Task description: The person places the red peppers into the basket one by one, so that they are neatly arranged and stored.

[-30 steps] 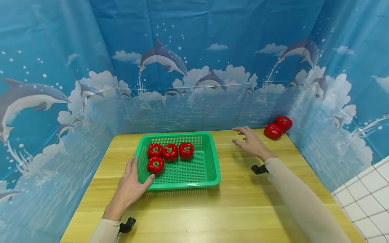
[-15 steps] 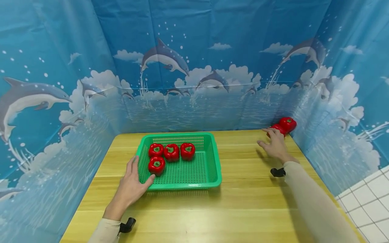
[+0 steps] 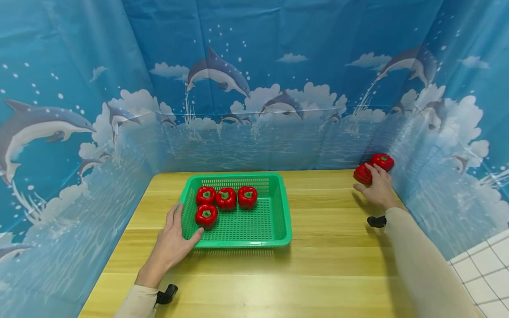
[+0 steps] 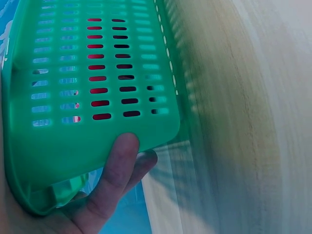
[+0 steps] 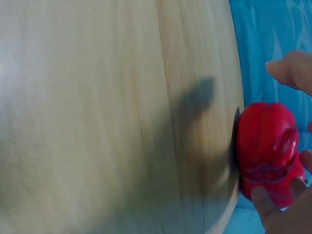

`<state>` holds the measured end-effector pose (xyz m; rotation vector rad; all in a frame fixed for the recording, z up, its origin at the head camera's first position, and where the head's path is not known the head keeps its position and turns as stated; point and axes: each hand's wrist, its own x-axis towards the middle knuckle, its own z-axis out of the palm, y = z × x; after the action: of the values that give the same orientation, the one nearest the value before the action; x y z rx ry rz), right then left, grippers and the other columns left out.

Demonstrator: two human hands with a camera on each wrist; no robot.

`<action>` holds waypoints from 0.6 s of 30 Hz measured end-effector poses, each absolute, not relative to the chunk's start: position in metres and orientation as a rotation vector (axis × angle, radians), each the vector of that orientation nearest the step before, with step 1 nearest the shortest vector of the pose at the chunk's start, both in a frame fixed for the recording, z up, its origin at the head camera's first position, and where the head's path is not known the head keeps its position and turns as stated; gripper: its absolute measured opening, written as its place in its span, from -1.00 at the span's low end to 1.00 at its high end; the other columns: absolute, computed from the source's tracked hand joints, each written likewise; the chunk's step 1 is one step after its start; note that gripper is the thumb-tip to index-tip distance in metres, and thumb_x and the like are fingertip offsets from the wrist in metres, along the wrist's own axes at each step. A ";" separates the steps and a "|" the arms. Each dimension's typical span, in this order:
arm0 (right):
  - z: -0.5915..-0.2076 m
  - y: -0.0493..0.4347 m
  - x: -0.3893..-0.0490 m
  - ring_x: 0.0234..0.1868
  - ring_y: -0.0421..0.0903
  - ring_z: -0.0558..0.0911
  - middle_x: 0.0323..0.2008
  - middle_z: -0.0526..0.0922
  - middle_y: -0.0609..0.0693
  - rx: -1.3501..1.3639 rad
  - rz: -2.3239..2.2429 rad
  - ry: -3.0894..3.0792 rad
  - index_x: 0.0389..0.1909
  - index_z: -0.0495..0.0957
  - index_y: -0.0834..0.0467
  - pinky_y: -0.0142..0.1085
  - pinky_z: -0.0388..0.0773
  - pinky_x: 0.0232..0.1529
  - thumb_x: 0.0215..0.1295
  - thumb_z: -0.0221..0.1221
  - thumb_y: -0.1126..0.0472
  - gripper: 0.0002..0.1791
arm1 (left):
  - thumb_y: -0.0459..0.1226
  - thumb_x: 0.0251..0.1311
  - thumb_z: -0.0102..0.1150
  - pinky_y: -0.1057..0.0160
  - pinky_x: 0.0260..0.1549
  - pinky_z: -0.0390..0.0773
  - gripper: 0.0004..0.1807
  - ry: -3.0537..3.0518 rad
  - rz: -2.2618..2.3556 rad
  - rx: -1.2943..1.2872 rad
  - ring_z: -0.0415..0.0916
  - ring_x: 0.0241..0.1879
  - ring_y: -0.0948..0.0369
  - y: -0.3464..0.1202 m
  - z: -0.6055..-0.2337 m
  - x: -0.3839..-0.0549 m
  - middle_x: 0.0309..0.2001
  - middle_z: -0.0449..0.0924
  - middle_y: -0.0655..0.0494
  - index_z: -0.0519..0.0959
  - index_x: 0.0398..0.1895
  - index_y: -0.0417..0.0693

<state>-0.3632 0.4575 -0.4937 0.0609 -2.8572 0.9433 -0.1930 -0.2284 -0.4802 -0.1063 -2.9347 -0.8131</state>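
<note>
A green plastic basket stands on the table with several red bell peppers at its left side. My left hand holds its front left corner, thumb over the front rim and fingers along the left side. In the left wrist view, fingertips lie against the basket's outer wall. At the far right, my right hand is spread around a red bell pepper lying on its side. Its thumb is apart from that pepper. A second bell pepper sits right behind it.
The wooden table extends between the basket and the right-hand peppers. A blue dolphin-print curtain encloses the back and both sides, close to the two peppers. White tiles show at the lower right.
My right hand has moved right, from over the table to the pair of peppers, with its fingers now at the nearer one. The left hand and basket have stayed in place.
</note>
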 end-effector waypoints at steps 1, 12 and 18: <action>-0.493 0.458 -0.364 0.76 0.82 -0.25 0.86 -0.31 0.58 0.062 0.939 -2.873 0.92 -0.13 0.34 0.80 -0.03 0.57 0.69 0.38 0.00 0.14 | 0.26 0.64 0.26 -0.58 0.32 0.66 0.24 -2.932 -0.812 -0.109 0.67 0.38 -0.54 -0.229 -0.480 -0.193 0.91 -0.13 -0.33 -0.16 0.96 -0.24; -0.504 0.464 -0.369 0.71 0.80 0.00 0.82 -0.17 0.62 0.000 0.942 -2.822 0.89 -0.07 0.39 0.75 0.21 0.53 0.59 0.44 0.18 0.13 | 0.25 0.64 0.26 -0.61 0.31 0.65 0.23 -2.912 -0.825 -0.132 0.65 0.38 -0.56 -0.228 -0.480 -0.193 0.90 -0.11 -0.36 -0.14 0.95 -0.26; -0.507 0.464 -0.371 0.61 0.78 0.21 0.73 -0.02 0.64 -0.015 0.954 -2.777 0.86 0.03 0.40 0.74 0.32 0.49 0.56 0.46 0.22 0.08 | 0.23 0.64 0.27 -0.60 0.31 0.66 0.22 -2.911 -0.808 -0.123 0.65 0.40 -0.54 -0.229 -0.481 -0.195 0.90 -0.11 -0.36 -0.14 0.95 -0.27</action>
<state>-0.3714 0.4637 -0.5071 -0.0151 -2.7774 0.9539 -0.1950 -0.2290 -0.4812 -0.1230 -2.9106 -0.8084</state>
